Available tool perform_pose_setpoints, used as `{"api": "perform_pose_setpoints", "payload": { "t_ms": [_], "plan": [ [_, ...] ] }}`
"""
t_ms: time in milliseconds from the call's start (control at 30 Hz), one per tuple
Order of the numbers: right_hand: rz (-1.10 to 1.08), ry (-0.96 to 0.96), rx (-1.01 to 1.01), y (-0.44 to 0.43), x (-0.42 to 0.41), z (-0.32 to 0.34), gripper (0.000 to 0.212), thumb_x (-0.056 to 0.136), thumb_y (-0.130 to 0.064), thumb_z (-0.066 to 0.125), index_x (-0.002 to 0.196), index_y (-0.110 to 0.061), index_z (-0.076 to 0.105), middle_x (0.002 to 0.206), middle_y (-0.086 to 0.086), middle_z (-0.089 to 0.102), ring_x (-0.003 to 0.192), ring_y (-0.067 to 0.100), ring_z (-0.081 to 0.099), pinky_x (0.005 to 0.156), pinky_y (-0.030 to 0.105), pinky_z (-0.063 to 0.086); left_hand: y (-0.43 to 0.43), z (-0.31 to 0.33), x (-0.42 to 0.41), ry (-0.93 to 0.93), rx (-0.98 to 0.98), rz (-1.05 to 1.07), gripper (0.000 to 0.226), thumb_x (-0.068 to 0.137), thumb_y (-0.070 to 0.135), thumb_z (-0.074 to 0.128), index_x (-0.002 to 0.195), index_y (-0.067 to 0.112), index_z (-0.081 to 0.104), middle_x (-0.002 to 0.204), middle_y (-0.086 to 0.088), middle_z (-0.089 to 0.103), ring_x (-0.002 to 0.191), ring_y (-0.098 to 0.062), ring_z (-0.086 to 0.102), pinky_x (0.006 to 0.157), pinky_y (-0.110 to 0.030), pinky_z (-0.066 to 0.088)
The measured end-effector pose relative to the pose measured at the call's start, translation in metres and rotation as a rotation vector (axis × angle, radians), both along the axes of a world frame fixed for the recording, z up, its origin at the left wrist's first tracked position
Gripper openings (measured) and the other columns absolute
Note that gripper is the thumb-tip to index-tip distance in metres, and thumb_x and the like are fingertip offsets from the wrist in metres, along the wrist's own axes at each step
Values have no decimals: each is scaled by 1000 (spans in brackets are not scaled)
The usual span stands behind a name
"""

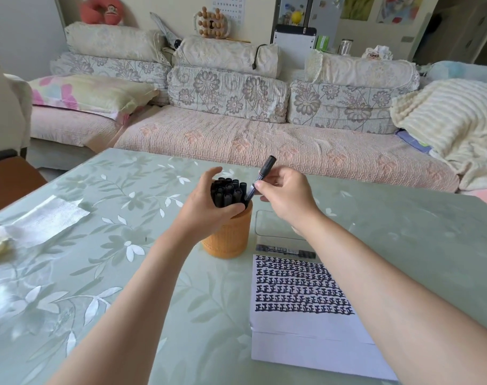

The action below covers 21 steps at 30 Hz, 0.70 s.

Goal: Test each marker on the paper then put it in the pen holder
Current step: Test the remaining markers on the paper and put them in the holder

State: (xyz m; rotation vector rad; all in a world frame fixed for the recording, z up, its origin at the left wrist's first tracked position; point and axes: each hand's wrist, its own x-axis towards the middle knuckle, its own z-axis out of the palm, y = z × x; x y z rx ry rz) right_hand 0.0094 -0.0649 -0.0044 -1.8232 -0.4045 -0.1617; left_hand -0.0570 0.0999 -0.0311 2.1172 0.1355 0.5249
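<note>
The right hand (287,195) pinches a black marker (261,177) between its thumb and fingers. The black marker is tilted. Its top end points up and away, and its low end dips into the orange pen holder (228,240) at the right side of the rim. The left hand (209,202) is curled round the bunch of markers (228,190) that stands up in the pen holder, thumb on the near side and fingers round the far side. The pen holder stands on the table (97,273), which has a green cover with pale flowers. Near it, to the right, lies the paper (300,290), white with rows of black marks on its top half. A spare marker (285,250) lies flat just past the paper's far edge. Behind that is a clear tray (275,226), partly hidden by the right arm. A white cloth (47,218) lies well apart on the left. A sofa (236,140) stands behind the table.
</note>
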Motion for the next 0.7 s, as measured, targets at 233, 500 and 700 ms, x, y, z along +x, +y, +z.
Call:
{"api": "perform_pose_setpoints", "payload": {
  "t_ms": [233, 500, 700],
  "plan": [
    [98, -172, -172, 8, -4, -12, 60, 81, -13, 76, 125, -43, 50, 84, -5, 69, 73, 9, 67, 76, 25, 56, -2, -1, 3, -147, 2, -4, 61, 76, 27, 77, 130, 32, 50, 116, 15, 59, 104, -1, 54, 81, -2, 36],
    [147, -333, -341, 2, 1, -27, 39, 91, -11, 64, 127, -26, 65, 107, -4, 62, 81, 12, 61, 82, 25, 51, 4, 3, 8, -203, 81, -16, 59, 79, 36, 74, 132, 29, 50, 121, 14, 50, 108, 1, 49, 92, -13, 39],
    [99, -184, -479, -17, 3, -24, 29, 97, -14, 53, 122, -26, 62, 111, -9, 66, 87, 9, 63, 84, 26, 50, 1, 2, 3, -210, 193, 20, 41, 94, 36, 56, 132, 20, 55, 125, 13, 50, 106, 4, 45, 85, -6, 31]
  ]
}}
